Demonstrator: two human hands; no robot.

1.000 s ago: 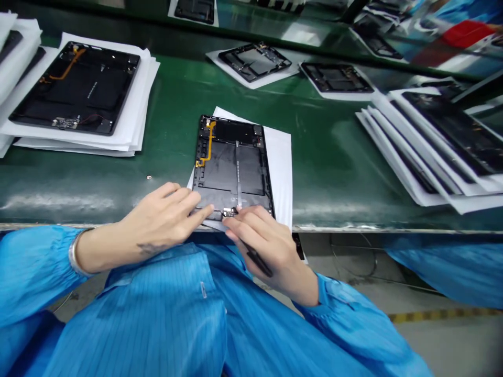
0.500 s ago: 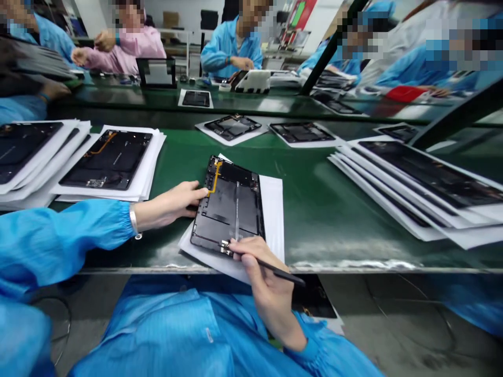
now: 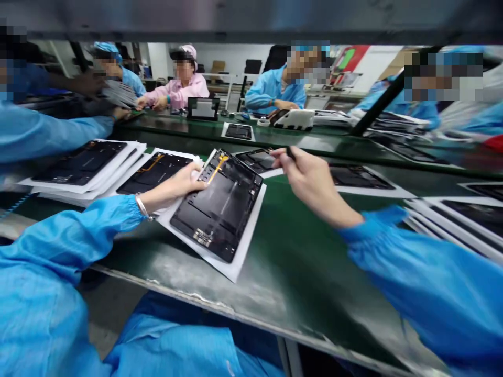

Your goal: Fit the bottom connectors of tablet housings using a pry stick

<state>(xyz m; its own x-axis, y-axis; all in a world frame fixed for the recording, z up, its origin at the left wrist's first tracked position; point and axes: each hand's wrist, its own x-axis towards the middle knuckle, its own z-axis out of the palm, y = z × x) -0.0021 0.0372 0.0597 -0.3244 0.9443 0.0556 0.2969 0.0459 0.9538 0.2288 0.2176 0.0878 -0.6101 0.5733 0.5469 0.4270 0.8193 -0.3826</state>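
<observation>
My left hand (image 3: 178,184) grips the upper left edge of a black tablet housing (image 3: 220,214), thumb on top. An orange flex cable (image 3: 218,166) runs near that thumb. Beneath the housing lies a white paper sheet (image 3: 248,242); both sit turned at an angle above the bench, and I cannot tell whether they touch it. My right hand (image 3: 308,175) is raised to the right of the housing, apart from it. Its fingers are closed round a slim black tool (image 3: 291,153), mostly hidden by the hand. Behind its fingertips another tablet housing (image 3: 255,160) lies on paper.
Stacks of housings interleaved with paper stand at left (image 3: 84,163) and right (image 3: 467,222). A further housing (image 3: 361,177) lies beyond my right wrist. The green bench (image 3: 291,267) has a worn front edge. Co-workers sit opposite, and a person's blue sleeve (image 3: 51,125) reaches in at left.
My right hand has left the housing's lower end and risen to the upper right with the tool. My left hand has taken hold of the housing and shifted it with its sheet. The view has turned.
</observation>
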